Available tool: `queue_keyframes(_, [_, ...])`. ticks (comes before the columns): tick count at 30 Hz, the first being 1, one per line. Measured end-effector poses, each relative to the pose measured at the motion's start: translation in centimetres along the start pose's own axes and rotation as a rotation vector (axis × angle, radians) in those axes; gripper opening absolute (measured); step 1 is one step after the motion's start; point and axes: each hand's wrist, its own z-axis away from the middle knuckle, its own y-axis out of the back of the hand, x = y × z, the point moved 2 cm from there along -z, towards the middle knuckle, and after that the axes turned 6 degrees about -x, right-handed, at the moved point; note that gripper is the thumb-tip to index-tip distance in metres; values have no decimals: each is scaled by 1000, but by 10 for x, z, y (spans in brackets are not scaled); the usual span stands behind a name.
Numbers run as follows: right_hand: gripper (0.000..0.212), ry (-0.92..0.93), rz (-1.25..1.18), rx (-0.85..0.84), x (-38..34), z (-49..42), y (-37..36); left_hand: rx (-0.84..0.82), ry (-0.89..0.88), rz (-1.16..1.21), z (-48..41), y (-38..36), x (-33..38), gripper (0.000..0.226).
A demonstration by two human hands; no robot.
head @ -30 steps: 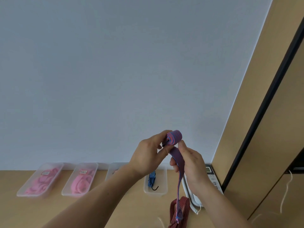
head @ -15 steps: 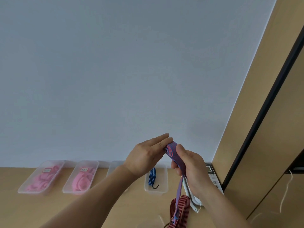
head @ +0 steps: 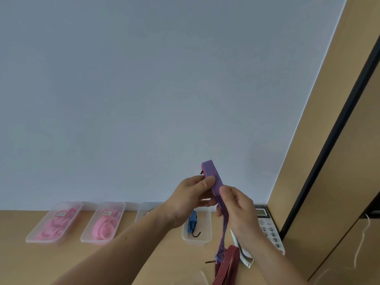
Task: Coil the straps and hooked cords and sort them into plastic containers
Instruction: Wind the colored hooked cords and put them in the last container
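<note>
While the striped cord [head: 216,182] is held up in the air over the far right of the table [head: 20,264], the job in hand is winding it, and the winding wants steady tension. The left hand [head: 191,196] pinches the cord's top end between thumb and curled fingers, with a black hook tip [head: 201,172] poking out just above them. How many turns are already made I cannot tell, as the fingers cover that part. The right hand [head: 238,210] is closed round the cord just below, thumb on its face. The loose tail drops from there to a second hook [head: 209,262] near the table, beside a red strap [head: 230,262].

To do it well, I judge that the right hand should feed the band flat, without a twist, letting it slide through a light grip while the left turns the coil. The lower hook may snag on the red strap or on the phone [head: 271,233], so lift the tail clear first. Tuck the last hook into the coil so that it holds.

The likely home is the tub [head: 207,233] under the hands, which holds a blue hooked cord [head: 192,223]. The two tubs to the left, [head: 30,237] and [head: 86,238], hold pink coils.
</note>
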Motion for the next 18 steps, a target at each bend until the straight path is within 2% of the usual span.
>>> queue_keyframes(4, [52, -90, 37, 58, 7, -1, 5, 146, -60, -81, -3, 4, -4, 27])
queue_keyframes(7, [51, -120, 62, 53, 13, -1, 8, 220, -143, -122, -4, 2, 2, 29])
queue_keyframes(9, [51, -118, 44, 41, 11, -2, 8, 279, -220, -281, -4, 3, 5, 22])
queue_keyframes(13, [65, -114, -56, 17, 1, -4, 7, 287, -403, -781, 0, 5, 2, 33])
queue_keyframes(18, [75, -163, -171, -47, 0, -7, 7, 292, -652, -1192, 6, 4, 5, 40])
